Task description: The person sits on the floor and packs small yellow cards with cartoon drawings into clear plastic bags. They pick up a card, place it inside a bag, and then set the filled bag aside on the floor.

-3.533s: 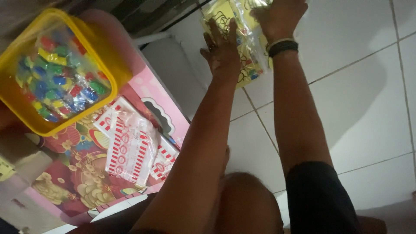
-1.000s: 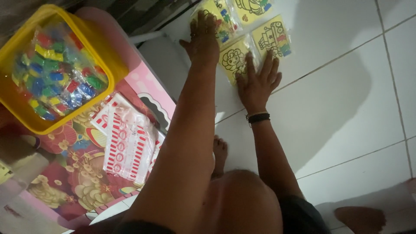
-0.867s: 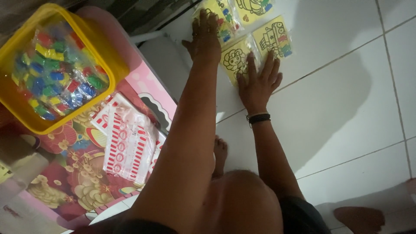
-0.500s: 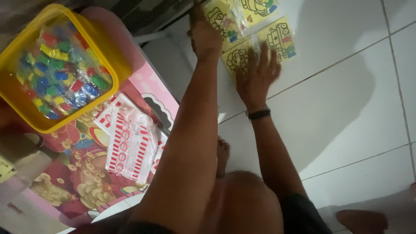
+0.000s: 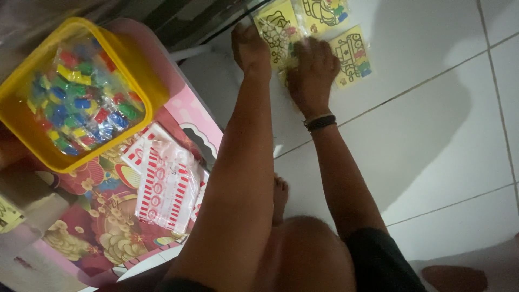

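Several yellow picture cards with cartoon line drawings lie in clear sleeves on the white tile floor. My left hand (image 5: 250, 50) rests flat, its fingertips on the left edge of one card (image 5: 277, 30). My right hand (image 5: 312, 73), with a black band on its wrist, has its fingers curled over another card that it almost hides. A third card (image 5: 352, 57) lies just right of that hand. A fourth card (image 5: 324, 8) is cut off by the top edge.
A yellow tub (image 5: 146, 89) holds a bag of coloured plastic blocks at the left. Red-and-white striped packets (image 5: 165, 186) lie on a pink patterned surface (image 5: 102, 232). My bare foot (image 5: 278, 197) and knee are below. Another foot (image 5: 454, 277) shows bottom right.
Both hands set the cards down on the floor and spread them. In the last half second my right hand slid up and left, and its spread fingers curled together over the card.
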